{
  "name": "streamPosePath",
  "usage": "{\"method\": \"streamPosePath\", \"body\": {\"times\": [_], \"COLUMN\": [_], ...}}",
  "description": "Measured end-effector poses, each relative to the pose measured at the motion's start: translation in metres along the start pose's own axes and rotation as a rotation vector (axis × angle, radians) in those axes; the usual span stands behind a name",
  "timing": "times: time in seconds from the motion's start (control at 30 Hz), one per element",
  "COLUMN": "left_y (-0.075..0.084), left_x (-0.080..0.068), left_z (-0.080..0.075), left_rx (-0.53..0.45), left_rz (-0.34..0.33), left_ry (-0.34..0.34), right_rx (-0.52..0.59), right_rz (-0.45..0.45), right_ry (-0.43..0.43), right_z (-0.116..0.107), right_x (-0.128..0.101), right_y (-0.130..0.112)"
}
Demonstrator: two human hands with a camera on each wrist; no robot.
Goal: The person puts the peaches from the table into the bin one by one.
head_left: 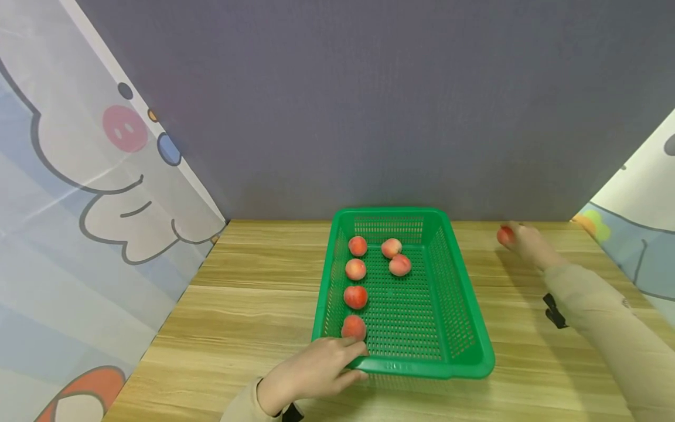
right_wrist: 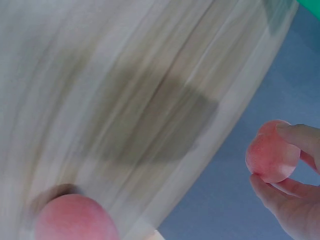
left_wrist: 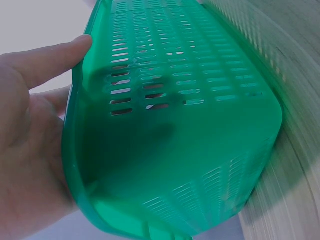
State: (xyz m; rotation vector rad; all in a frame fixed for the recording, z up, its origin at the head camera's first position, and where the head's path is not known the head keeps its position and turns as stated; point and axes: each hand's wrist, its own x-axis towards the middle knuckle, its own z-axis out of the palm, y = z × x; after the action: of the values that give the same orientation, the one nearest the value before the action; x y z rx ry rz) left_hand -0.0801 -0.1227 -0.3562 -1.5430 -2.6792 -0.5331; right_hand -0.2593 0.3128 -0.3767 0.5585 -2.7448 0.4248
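Note:
A green plastic basket (head_left: 411,367) stands on the wooden table with several peaches inside. Four-sided and slotted, it has peaches such as this one (head_left: 355,298) in a row along its left wall, and a touching pair (head_left: 400,265) farther back. My left hand (head_left: 321,368) grips the basket's near rim at the left corner, close to the nearest peach (head_left: 353,327); the left wrist view shows the thumb (left_wrist: 75,50) on the rim. Out to the right, my right hand (head_left: 527,243) pinches a peach (right_wrist: 272,152) between thumb and fingers, above the table's far part.
Another peach (right_wrist: 75,220) lies on the table in the right wrist view; my arm seems to hide it in the head view. A grey panel (head_left: 369,117) rises behind the table (head_left: 253,293). Printed cartoon sheets (head_left: 63,234) hang at both sides.

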Motion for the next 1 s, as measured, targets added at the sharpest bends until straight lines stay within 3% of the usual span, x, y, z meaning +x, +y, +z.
{"method": "streamPosePath", "body": {"times": [0.2, 0.7, 1.0], "left_y": [0.000, -0.001, 0.000], "left_x": [0.000, 0.000, 0.000], "left_z": [0.000, 0.001, 0.000], "left_rx": [0.017, 0.028, 0.032], "left_rz": [0.001, -0.002, -0.003], "left_ry": [0.002, -0.003, -0.007], "right_rx": [-0.010, -0.014, -0.024], "right_rz": [-0.028, -0.040, -0.087], "right_ry": [0.038, -0.023, -0.009], "right_z": [-0.004, -0.019, -0.029], "right_x": [0.002, 0.008, 0.012], "right_y": [-0.005, -0.021, -0.037]}}
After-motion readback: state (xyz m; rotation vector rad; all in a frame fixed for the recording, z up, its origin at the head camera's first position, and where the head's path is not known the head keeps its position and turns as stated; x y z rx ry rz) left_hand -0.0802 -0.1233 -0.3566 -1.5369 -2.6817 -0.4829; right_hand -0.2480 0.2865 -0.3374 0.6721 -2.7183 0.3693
